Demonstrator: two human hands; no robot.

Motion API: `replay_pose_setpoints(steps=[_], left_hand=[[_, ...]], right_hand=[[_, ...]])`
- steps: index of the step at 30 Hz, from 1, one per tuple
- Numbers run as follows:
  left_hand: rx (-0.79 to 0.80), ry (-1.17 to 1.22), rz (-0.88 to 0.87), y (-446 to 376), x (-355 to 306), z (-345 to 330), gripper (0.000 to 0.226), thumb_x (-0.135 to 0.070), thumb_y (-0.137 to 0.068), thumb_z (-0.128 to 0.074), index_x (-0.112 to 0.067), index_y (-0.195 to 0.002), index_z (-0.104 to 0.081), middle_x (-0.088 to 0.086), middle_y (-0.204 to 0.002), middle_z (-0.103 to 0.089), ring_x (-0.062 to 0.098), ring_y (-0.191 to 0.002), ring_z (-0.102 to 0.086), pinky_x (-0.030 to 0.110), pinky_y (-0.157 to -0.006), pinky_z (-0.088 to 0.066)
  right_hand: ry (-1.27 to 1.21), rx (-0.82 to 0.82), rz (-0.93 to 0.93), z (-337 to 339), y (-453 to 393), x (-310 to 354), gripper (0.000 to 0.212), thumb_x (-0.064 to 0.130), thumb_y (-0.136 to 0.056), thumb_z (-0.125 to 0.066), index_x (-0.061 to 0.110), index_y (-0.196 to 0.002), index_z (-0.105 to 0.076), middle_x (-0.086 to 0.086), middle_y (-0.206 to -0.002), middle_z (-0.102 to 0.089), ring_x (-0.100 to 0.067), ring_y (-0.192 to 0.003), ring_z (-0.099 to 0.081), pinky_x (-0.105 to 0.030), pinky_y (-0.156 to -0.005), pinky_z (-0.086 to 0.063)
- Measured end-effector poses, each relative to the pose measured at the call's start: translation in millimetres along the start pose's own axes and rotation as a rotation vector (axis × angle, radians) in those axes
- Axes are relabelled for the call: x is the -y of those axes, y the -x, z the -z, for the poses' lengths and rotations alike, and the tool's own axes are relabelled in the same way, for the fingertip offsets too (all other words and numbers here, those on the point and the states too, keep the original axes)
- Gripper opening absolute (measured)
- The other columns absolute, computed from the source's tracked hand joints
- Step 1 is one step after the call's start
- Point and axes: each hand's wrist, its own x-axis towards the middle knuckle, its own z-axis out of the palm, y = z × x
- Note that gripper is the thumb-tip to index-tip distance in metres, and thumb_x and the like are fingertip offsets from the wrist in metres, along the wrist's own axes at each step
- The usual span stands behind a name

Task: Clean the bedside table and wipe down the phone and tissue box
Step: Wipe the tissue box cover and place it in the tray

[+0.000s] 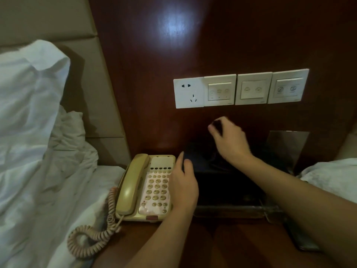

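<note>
Fingers (216, 125) around something small, dark.

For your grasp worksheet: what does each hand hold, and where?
Right hand pinches a small dark thing at its fingertips; what it is cannot be told. Left hand holds nothing.

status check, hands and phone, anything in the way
Left hand open, resting by phone. Right hand pinching a small dark thing, blurred. Handset cradled. Dark box crowds the phone.
</note>
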Motion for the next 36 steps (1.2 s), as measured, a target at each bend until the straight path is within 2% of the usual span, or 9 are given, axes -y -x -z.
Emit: replay_pose_setpoints(steps=[3,5,11,18,24,28,31,34,36], left_hand=[[0.022,0.069,-0.057,0,2,4,0.040,-0.041,-0.107,-0.041,-0.046,-0.146,-0.048,-0.012,-0.139,-0.060,0.002,-0.108,-0.057,0.027,-0.092,-0.046],[0.034,0.103,-0.066,1,3,5,0.038,-0.048,-0.104,-0.046,-0.050,-0.142,-0.052,-0.014,-0.140,-0.059,0.004,-0.118,-0.057,0.032,-0.101,-0.049],[-0.015,-0.072,-0.107,21,4,10,0.048,-0.063,-0.096,-0.051,-0.045,-0.140,-0.053,-0.016,-0.146,-0.053,0.009,-0.134,-0.047,0.044,-0.111,-0.044],[0.020,-0.115,-0.122,9,7,11,0.060,-0.071,-0.089,-0.056,-0.042,-0.141,-0.051,-0.012,-0.142,-0.056,0.013,-0.131,-0.051,0.045,-0.107,-0.048],[-0.020,-0.181,-0.129,11,3,7,0.071,-0.083,-0.081,-0.054,-0.045,-0.140,-0.051,-0.014,-0.139,-0.060,0.013,-0.126,-0.056,0.045,-0.101,-0.053],[0.011,-0.197,-0.104,16,-5,9,0.071,-0.076,-0.085,-0.057,-0.041,-0.146,-0.047,-0.010,-0.146,-0.056,0.015,-0.134,-0.051,0.044,-0.103,-0.051],[0.076,-0.228,-0.041,16,-15,12,0.073,-0.069,-0.091,-0.056,-0.035,-0.153,-0.040,-0.004,-0.155,-0.048,0.021,-0.140,-0.045,0.045,-0.106,-0.048],[0.128,-0.287,-0.077,32,-30,17,0.076,-0.066,-0.094,-0.052,-0.027,-0.157,-0.033,0.002,-0.165,-0.028,0.022,-0.151,-0.026,0.045,-0.119,-0.034],[0.142,-0.203,-0.217,59,-44,18,0.069,-0.062,-0.096,-0.052,-0.027,-0.154,-0.039,-0.004,-0.162,-0.030,0.013,-0.149,-0.028,0.034,-0.118,-0.033]], right_hand=[[0.150,-0.062,-0.048,54,34,-19,0.029,0.047,-0.099,-0.049,0.022,-0.113,-0.055,0.005,-0.089,-0.063,-0.020,-0.080,-0.064,-0.044,-0.071,-0.055],[0.251,-0.098,-0.095,80,67,-44,0.028,0.046,-0.099,-0.048,0.021,-0.112,-0.054,0.004,-0.092,-0.061,-0.020,-0.081,-0.063,-0.043,-0.068,-0.054],[-0.184,-0.101,-0.223,73,95,-81,0.026,0.041,-0.098,-0.056,0.023,-0.117,-0.053,0.001,-0.109,-0.060,-0.017,-0.097,-0.061,-0.038,-0.078,-0.054],[-0.177,-0.106,-0.155,57,89,-86,0.028,0.038,-0.099,-0.055,0.023,-0.122,-0.050,0.004,-0.118,-0.056,-0.012,-0.099,-0.057,-0.020,-0.070,-0.044],[-0.154,-0.094,-0.163,62,85,-82,0.031,0.037,-0.101,-0.052,0.020,-0.126,-0.049,0.001,-0.126,-0.052,-0.013,-0.100,-0.053,-0.031,-0.079,-0.045],[0.042,0.006,-0.137,72,82,-77,0.030,0.038,-0.102,-0.049,0.017,-0.124,-0.048,-0.003,-0.119,-0.052,-0.020,-0.091,-0.056,-0.036,-0.073,-0.047],[0.183,-0.062,-0.074,75,89,-72,0.031,0.040,-0.102,-0.048,0.015,-0.121,-0.049,-0.005,-0.115,-0.054,-0.027,-0.094,-0.058,-0.040,-0.070,-0.049],[0.035,-0.103,-0.068,78,108,-61,0.033,0.043,-0.101,-0.048,0.017,-0.123,-0.051,0.000,-0.114,-0.055,-0.019,-0.093,-0.057,-0.037,-0.073,-0.050],[-0.133,-0.094,-0.082,78,125,-52,0.030,0.044,-0.100,-0.050,0.022,-0.120,-0.052,0.004,-0.111,-0.059,-0.013,-0.095,-0.060,-0.033,-0.074,-0.053]])
